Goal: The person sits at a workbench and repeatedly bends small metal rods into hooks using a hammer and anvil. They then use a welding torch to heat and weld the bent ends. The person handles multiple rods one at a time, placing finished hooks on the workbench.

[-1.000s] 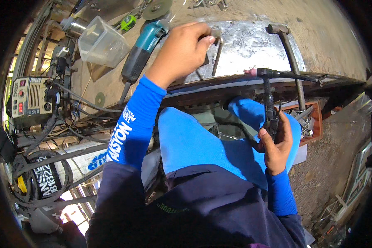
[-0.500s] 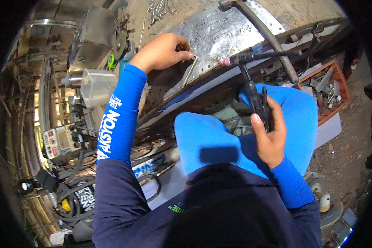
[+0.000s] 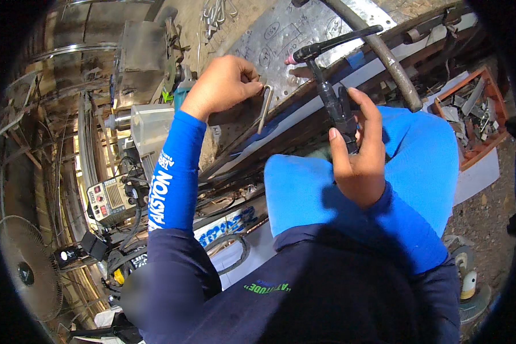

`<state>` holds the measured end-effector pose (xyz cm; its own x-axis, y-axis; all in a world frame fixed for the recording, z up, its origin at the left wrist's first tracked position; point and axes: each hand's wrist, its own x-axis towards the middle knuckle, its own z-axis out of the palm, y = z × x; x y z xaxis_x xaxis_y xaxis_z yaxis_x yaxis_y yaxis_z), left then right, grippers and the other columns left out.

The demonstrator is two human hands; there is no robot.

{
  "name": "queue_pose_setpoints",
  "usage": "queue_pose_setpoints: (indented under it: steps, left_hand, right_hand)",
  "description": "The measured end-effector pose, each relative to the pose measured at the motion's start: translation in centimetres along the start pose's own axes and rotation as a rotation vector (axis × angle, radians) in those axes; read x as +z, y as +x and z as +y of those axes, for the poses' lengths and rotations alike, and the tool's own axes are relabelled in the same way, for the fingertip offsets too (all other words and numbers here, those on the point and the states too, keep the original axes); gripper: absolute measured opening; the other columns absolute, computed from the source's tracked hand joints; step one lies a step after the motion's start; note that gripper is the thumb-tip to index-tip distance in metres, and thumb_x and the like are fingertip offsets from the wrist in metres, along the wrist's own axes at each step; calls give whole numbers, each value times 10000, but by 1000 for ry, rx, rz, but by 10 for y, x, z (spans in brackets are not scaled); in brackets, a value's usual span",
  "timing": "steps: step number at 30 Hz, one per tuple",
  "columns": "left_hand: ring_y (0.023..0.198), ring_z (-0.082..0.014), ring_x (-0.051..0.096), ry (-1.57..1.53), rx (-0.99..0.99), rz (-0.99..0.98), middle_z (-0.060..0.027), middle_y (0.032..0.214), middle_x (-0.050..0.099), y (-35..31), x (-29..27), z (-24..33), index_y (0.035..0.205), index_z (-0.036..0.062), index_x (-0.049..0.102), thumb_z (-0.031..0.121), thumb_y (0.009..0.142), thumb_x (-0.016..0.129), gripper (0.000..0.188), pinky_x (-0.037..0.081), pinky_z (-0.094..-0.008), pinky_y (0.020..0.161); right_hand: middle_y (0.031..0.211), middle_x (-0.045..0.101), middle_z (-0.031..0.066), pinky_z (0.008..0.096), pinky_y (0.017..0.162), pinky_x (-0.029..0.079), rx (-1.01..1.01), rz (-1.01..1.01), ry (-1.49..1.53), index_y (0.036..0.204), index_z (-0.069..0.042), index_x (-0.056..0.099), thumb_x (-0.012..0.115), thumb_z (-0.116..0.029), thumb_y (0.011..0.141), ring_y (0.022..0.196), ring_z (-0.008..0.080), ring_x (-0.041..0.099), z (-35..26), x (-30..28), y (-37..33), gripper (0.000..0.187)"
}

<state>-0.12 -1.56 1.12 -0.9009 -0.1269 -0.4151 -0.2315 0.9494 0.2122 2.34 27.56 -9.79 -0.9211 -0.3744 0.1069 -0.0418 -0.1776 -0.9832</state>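
My left hand (image 3: 226, 86) is closed in a pinch at the edge of the bench, on the upper end of a bent metal rod (image 3: 265, 109). The rod slants down past the edge of a grey metal plate (image 3: 281, 40) with handwritten marks. In my right hand (image 3: 361, 155) is a black welding torch (image 3: 328, 97), gripped by its handle above my blue-clad knees. The torch's pink nozzle (image 3: 292, 59) points left, over the plate and to the right of the rod. Its long back cap reaches up to the right, across a hammer's handle.
A hammer (image 3: 378, 54) lies across the plate, its handle overhanging the bench edge. Several bent rods (image 3: 217, 16) lie at the back. An orange crate (image 3: 487, 146) of metal scraps stands right. Leftward are a clear plastic container (image 3: 149, 127), a welding machine (image 3: 110, 199) and a fan (image 3: 28, 269).
My right hand has raised the torch up and left, bringing its nozzle over the plate. The left hand still pinches the rod. The whole view has shifted somewhat.
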Motion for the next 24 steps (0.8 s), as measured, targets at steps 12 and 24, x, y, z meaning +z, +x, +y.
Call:
queue_pose_setpoints:
  steps: [12,24]
  left_hand:
    - [660,-105,611,-221,-177,-54,-61,692,668,-10,10,4,830,-28,694,112,838,771,160,504,-311,626]
    - [630,-99,593,-194,-190,-35,-61,680,661,-12,10,9,833,-31,695,105,840,765,153,501,-300,609]
  right_hand:
    - [1402,621,219,386,1001,552,30,117,19,1517,7,483,641,50,932,1174,331,696,6,-10,13,607]
    - [1388,599,286,396,1028,502,64,-229,104,1518,42,437,586,13,1004,1182,397,664,-2,-17,1,537]
